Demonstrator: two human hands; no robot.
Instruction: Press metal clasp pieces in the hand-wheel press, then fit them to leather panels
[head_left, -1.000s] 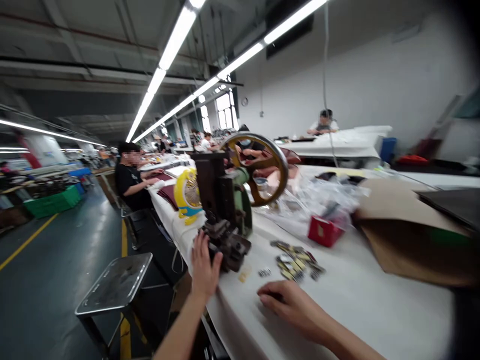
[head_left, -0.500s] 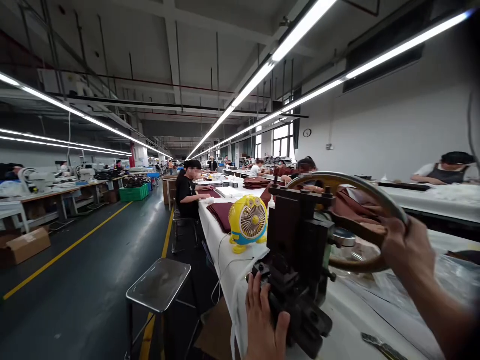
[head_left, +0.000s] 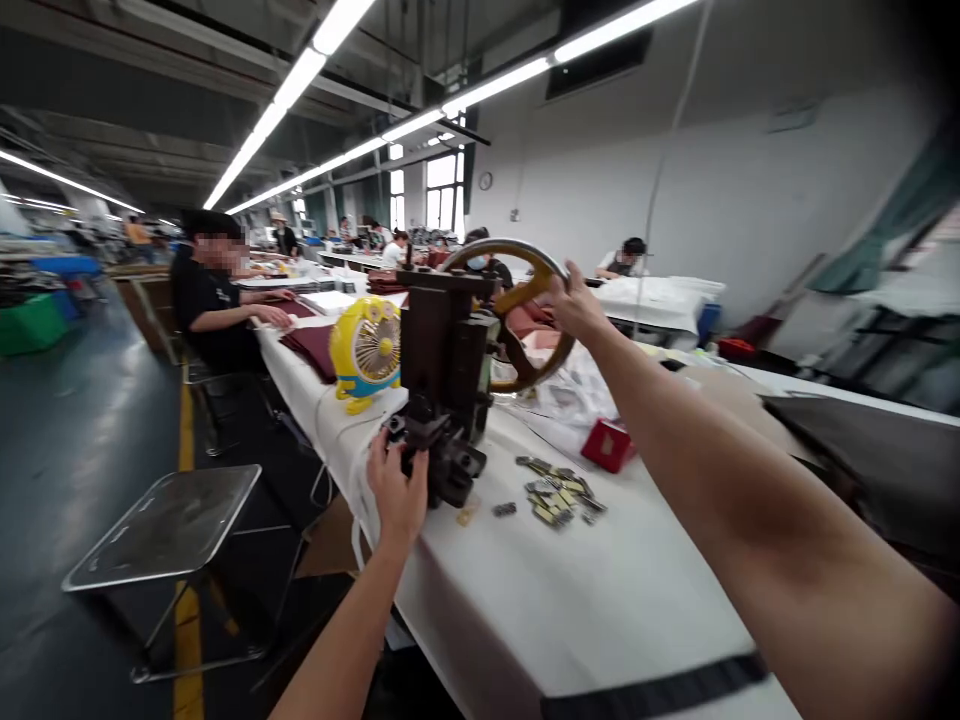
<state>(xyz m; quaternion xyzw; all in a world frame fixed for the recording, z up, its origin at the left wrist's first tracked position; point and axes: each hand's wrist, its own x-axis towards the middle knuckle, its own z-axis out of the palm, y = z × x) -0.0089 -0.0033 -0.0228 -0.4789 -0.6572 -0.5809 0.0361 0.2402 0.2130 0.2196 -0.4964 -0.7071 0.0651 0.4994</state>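
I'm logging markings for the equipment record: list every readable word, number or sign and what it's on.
No text can be read.
Machine: no lettering discernible.
Red box: any label too blurred.
Wall clock: any numerals too small.
Black shirt: any print too blurred.

Long tube lights point(head_left: 298, 78) blaze overhead, burnt to pure white, and daylight blows out the far windows point(head_left: 445, 207), yet the ceiling point(head_left: 75, 80) sits murky grey. Glare skates across the metal stool point(head_left: 169, 520); a pale gleam rides the handwheel point(head_left: 523, 292). Blur softens the small metal pieces point(head_left: 559, 496) and right forearm point(head_left: 720, 460). Wide-angle stretch pulls at the edges, the upper right corner sinking into black.
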